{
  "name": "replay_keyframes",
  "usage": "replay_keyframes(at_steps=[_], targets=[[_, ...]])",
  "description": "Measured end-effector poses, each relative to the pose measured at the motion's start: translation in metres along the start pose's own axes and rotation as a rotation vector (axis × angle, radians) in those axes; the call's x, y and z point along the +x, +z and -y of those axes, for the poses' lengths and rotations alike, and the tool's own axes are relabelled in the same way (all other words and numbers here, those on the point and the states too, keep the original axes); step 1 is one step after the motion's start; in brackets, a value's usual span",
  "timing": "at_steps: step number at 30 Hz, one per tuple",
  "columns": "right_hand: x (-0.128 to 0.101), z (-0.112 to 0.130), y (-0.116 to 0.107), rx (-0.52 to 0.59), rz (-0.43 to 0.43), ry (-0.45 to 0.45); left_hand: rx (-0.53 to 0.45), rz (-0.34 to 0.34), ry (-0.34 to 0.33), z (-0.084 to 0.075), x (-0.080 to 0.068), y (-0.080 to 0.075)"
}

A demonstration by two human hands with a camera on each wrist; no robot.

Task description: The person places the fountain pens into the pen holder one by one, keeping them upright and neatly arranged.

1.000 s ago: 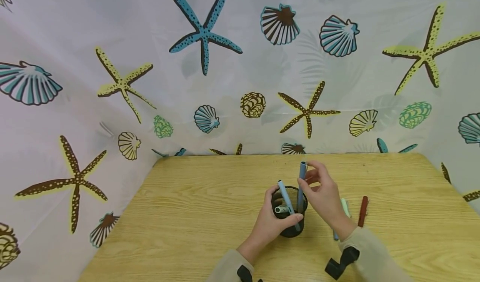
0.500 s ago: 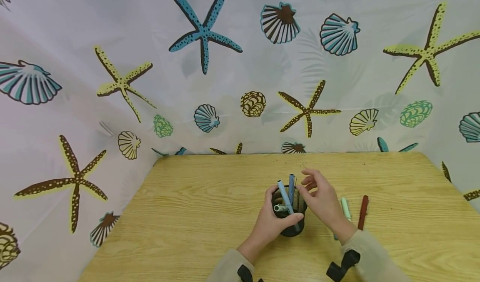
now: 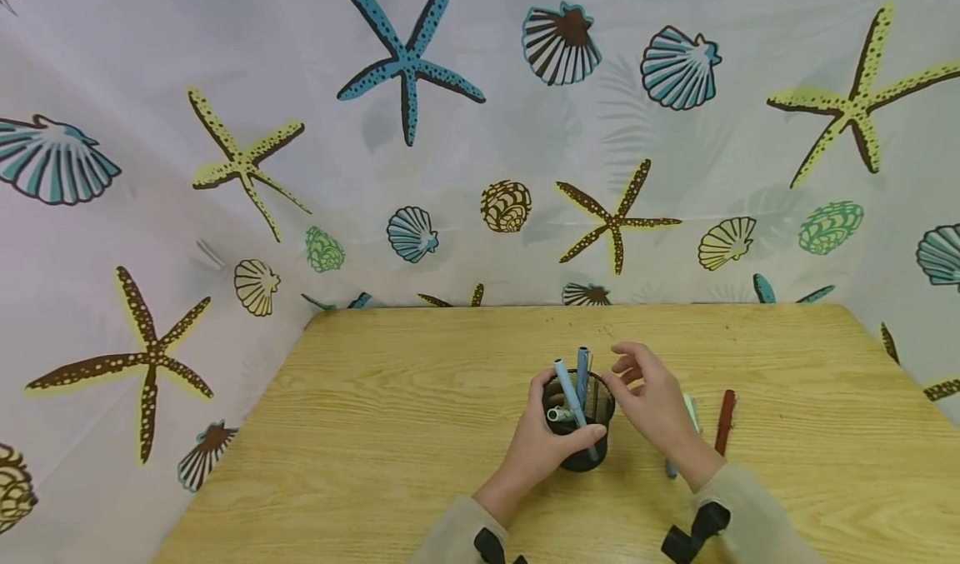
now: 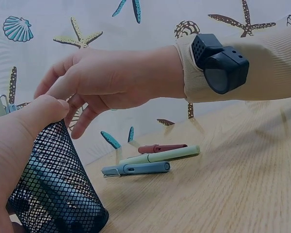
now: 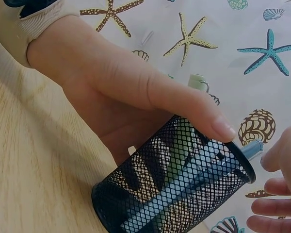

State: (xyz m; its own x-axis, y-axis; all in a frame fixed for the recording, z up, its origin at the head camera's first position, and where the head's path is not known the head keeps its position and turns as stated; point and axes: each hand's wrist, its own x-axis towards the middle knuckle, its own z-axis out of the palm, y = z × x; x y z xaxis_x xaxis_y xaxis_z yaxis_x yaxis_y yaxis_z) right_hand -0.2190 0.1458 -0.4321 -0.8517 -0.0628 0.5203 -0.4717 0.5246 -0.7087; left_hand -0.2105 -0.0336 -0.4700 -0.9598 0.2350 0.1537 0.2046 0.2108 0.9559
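Observation:
My left hand (image 3: 540, 443) grips a black mesh pen cup (image 3: 583, 461), its thumb across the near side at the rim. Inside lean a light blue pen (image 3: 570, 393), a darker blue pen (image 3: 582, 368) and a pale green pen (image 3: 557, 415). Beside the rim on the right is my right hand (image 3: 652, 393), fingers loosely bent with nothing between them. The left wrist view shows its fingertips just past the cup's mouth. Through the mesh cup (image 5: 179, 179) in the right wrist view, the lower parts of the pens show.
On the wooden table (image 3: 390, 431), right of the cup, lie a red pen (image 4: 160, 148), a light green pen (image 4: 169, 154) and a blue pen (image 4: 140, 168). My right forearm partly covers them in the head view. A patterned curtain (image 3: 465, 131) hangs behind the table.
The darker blue pen, earlier pinched upright in my right hand, has dropped lower and left into the cup. My right hand has let go and drawn slightly right. The left hand keeps its grip.

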Motion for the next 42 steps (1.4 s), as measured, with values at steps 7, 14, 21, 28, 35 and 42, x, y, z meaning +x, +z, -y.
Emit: replay_keyframes(at_steps=[7, 14, 21, 28, 35, 42], targets=[[-0.004, -0.003, -0.006, -0.025, -0.005, -0.001, 0.014, -0.004, -0.01, 0.0, 0.0, 0.001], [-0.005, -0.006, -0.011, -0.034, -0.01, 0.026, 0.007, 0.0, -0.023, -0.001, -0.001, 0.0], [-0.007, -0.01, -0.016, -0.062, -0.013, 0.045, 0.008, 0.005, -0.016, 0.0, 0.001, 0.0], [-0.012, -0.016, -0.022, -0.072, -0.01, 0.094, 0.007, 0.003, -0.012, -0.001, 0.0, 0.001], [-0.016, -0.025, -0.028, -0.099, -0.023, 0.118, 0.009, 0.002, -0.001, 0.0, -0.001, 0.0], [-0.02, -0.03, -0.032, -0.154, -0.042, 0.079, 0.004, 0.003, -0.005, 0.002, 0.0, 0.0]])
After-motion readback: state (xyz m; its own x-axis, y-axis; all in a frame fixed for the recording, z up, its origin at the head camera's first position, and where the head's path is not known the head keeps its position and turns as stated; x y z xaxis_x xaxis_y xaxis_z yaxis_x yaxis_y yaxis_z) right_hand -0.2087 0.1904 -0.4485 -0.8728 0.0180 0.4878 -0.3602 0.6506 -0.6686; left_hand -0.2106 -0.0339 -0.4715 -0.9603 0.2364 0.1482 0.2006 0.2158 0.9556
